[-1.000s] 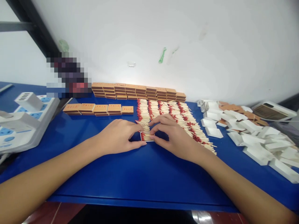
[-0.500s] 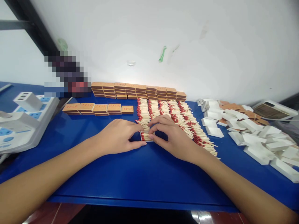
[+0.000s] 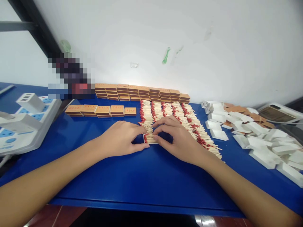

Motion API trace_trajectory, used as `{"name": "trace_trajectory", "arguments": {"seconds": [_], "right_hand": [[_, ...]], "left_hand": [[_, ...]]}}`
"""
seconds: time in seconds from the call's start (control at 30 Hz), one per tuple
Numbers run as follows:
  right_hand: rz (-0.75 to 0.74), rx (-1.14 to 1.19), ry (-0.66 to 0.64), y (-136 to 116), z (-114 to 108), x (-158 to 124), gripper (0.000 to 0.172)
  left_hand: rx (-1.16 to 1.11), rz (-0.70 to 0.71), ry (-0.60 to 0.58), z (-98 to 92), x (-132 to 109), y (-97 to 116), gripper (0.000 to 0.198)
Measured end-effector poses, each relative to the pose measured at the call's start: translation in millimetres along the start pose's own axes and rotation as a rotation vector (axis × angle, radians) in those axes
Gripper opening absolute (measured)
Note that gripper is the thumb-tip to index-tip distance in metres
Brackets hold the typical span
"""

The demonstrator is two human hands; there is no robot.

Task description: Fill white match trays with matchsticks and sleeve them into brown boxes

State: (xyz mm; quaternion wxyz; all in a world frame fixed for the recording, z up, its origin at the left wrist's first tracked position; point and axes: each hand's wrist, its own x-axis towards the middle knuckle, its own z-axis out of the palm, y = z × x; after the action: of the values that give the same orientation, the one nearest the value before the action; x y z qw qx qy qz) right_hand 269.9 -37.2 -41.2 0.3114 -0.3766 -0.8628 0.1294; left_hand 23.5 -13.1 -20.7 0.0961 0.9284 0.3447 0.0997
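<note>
A small white matchbox tray (image 3: 151, 144) lies on the blue table in front of me, with red-headed matches (image 3: 149, 138) in it. My left hand (image 3: 120, 138) grips the tray's left end between thumb and fingers. At the other end my right hand (image 3: 177, 138) has thumb and index finger pinched on the matches in the tray. Right behind both hands, loose matches (image 3: 148, 110) lie in several long rows, their red heads mostly to the left. My fingers partly cover the tray and the nearest matches.
Closed orange matchboxes (image 3: 103, 110) stand in a short row at left, with a longer stacked row (image 3: 142, 91) along the wall. White trays (image 3: 262, 153) and orange sleeves (image 3: 236, 109) are heaped at right beside a phone-like device (image 3: 276, 112). A power strip (image 3: 44, 126) occupies the left.
The matches under my right fingers have settled lower and fill more of the tray. My left hand keeps its hold. The view has shifted slightly.
</note>
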Motion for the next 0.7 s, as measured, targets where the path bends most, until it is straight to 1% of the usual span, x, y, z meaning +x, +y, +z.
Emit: {"name": "trace_trajectory", "arguments": {"seconds": [0.2,0.33,0.5,0.57,0.7], "right_hand": [[-0.023,-0.024,0.004,0.5,-1.1,-0.3,0.014],[-0.032,-0.040,0.011,0.7,-1.9,-0.7,0.012],[-0.042,-0.036,-0.009,-0.5,-3.9,-0.1,0.013],[-0.040,-0.031,0.013,-1.7,-6.5,1.2,0.014],[-0.016,-0.088,0.111,3.8,-13.4,3.0,0.012]], "left_hand": [[0.002,-0.002,-0.003,-0.1,0.2,-0.4,0.029],[0.001,0.010,0.010,0.4,0.0,-0.4,0.028],[0.017,0.023,0.024,2.1,-0.2,-1.7,0.031],[0.008,0.025,0.030,2.1,-0.2,-1.8,0.029],[-0.079,0.010,0.022,-0.1,0.0,0.4,0.029]]}}
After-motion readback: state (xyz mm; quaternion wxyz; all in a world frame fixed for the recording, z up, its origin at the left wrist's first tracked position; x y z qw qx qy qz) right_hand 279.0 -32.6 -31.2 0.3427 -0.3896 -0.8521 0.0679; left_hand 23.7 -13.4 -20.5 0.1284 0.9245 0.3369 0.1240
